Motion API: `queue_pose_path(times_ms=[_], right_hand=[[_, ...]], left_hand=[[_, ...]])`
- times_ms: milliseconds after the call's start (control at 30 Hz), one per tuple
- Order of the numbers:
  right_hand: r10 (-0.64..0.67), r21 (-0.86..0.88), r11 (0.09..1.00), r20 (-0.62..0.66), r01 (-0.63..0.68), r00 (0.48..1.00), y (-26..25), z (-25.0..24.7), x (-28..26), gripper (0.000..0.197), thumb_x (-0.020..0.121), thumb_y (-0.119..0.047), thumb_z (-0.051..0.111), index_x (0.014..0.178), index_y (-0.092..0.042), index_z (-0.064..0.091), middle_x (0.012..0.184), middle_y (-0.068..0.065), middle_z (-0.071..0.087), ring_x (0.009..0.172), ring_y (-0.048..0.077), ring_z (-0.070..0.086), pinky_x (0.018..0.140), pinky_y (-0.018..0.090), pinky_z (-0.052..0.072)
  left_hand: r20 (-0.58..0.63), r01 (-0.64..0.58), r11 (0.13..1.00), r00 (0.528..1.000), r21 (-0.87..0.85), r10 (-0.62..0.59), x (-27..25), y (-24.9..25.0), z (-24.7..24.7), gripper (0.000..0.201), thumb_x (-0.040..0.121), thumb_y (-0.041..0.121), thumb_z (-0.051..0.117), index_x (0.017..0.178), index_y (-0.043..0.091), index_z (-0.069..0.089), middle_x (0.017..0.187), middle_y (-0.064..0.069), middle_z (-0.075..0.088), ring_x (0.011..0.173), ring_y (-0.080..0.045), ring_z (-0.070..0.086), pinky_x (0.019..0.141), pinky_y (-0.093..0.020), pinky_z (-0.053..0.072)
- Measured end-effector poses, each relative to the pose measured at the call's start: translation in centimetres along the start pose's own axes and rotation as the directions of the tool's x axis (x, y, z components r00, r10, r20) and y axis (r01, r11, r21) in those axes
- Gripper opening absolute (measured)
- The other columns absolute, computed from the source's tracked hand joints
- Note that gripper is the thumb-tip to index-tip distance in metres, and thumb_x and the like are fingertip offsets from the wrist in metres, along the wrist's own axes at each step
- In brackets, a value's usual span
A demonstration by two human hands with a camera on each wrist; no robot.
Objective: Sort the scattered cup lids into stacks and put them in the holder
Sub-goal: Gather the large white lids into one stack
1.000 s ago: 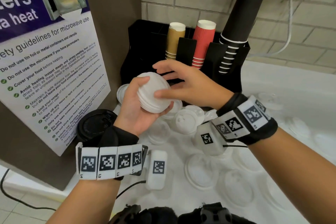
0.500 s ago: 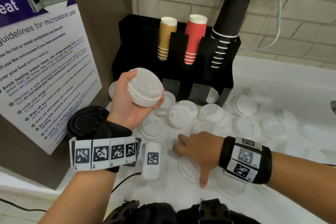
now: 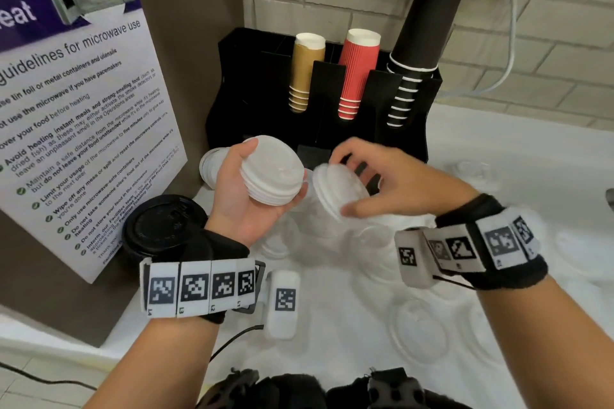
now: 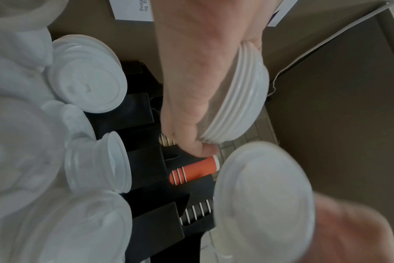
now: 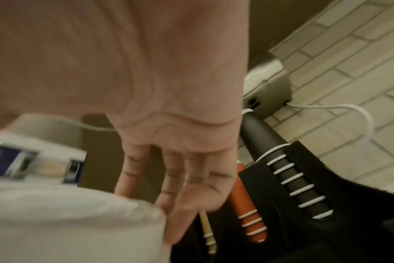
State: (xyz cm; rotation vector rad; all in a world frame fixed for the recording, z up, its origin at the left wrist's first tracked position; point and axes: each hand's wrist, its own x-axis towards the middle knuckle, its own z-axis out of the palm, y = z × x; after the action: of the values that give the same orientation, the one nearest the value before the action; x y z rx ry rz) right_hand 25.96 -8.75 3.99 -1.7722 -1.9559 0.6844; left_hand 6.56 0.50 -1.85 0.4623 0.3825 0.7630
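Adding one more lid to the hand-held stack

The left hand (image 3: 247, 199) cupped a stack of white lids (image 3: 272, 173), fingers curled round its rim, just in front of the black holder (image 3: 412, 129). The right hand (image 3: 395, 183) pinched a single lid (image 3: 335, 189) by its edge, tilted and just right of the stack, not yet seated. Stacking was under way; the next move, I judged, called for squaring that lid over the stack and nesting it. More loose lids (image 3: 415, 329) lay scattered on the near counter (image 3: 332, 342).
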Motion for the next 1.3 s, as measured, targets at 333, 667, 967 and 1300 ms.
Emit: queue_pose_path(times_ms=[333,667,967,1300], right_hand=[[0.001,0.116,0.992,-0.339,0.041,0.941,-2.6,3.8,1.2,0.057,0.073,-0.040,0.079,0.124,-0.033,0.052,0.112,-0.008,0.054,0.095,0.002,0.053,0.072,0.007,0.043],[0.004,0.147,0.988,-0.276,0.038,0.961,-2.5,3.3,1.6,0.058,0.073,-0.037,0.078,0.125,-0.035,0.054,0.113,-0.004,0.057,0.093,0.011,0.059,0.073,0.017,0.049],[-0.053,0.069,0.995,-0.230,0.071,0.972,-2.9,2.8,2.0,0.062,0.071,-0.031,0.081,0.127,-0.035,0.053,0.115,-0.003,0.054,0.102,0.010,0.054,0.087,0.020,0.048],[-0.062,0.228,0.970,-0.078,0.078,0.995,-2.0,1.1,5.0,0.050,0.091,-0.036,0.061,0.138,-0.028,0.047,0.124,-0.009,0.058,0.108,0.006,0.059,0.088,0.023,0.052]], left_hand=[[0.160,0.050,0.996,0.985,0.073,-0.061,0.1,-1.7,0.0,0.064,0.088,0.060,0.046,0.126,0.011,0.064,0.132,-0.019,0.061,0.121,-0.033,0.061,0.093,-0.045,0.054],[0.187,0.057,0.985,0.978,0.162,-0.087,0.3,-2.2,0.1,0.075,0.077,0.073,0.049,0.126,0.020,0.066,0.136,-0.012,0.061,0.125,-0.029,0.058,0.097,-0.047,0.051],[0.176,0.057,0.989,0.981,0.135,-0.081,0.2,-2.3,0.6,0.074,0.080,0.080,0.037,0.113,0.026,0.075,0.127,-0.007,0.067,0.116,-0.024,0.065,0.088,-0.043,0.055],[0.092,-0.047,0.999,0.995,-0.023,0.049,-0.7,0.4,0.5,0.047,0.078,0.039,0.057,0.118,0.014,0.056,0.118,-0.013,0.063,0.102,-0.028,0.058,0.076,-0.035,0.047]])
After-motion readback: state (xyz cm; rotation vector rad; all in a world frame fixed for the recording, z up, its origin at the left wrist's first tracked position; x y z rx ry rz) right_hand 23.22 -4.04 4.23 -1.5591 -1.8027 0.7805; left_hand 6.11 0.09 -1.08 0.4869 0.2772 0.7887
